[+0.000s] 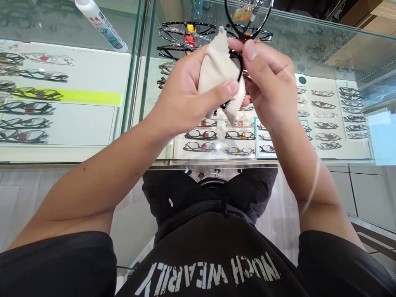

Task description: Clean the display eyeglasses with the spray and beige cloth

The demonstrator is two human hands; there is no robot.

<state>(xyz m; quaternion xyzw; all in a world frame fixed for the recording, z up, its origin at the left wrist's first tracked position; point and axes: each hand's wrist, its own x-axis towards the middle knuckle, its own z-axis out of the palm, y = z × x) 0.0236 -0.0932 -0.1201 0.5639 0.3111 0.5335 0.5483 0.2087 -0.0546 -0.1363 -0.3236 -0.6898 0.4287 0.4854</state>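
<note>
Black-framed eyeglasses (239, 68) are held up between both hands over the glass display case. My left hand (188, 90) is closed around a cream cleaning cloth (215, 66) with a zigzag edge, and the cloth wraps one lens. Its thumb presses on the cloth near the lower rim. My right hand (272, 74) pinches the frame near the bridge between thumb and forefinger. The other lens sticks up beyond my fingers at the top edge of the view. Cloth and fingers hide part of the frame.
A white spray bottle (102, 27) lies on the glass counter at the upper left. Under the glass, several rows of eyeglasses (201, 135) are laid out on white boards. The counter's front edge (216, 163) runs just before my lap. A wooden panel (365, 45) stands at the right.
</note>
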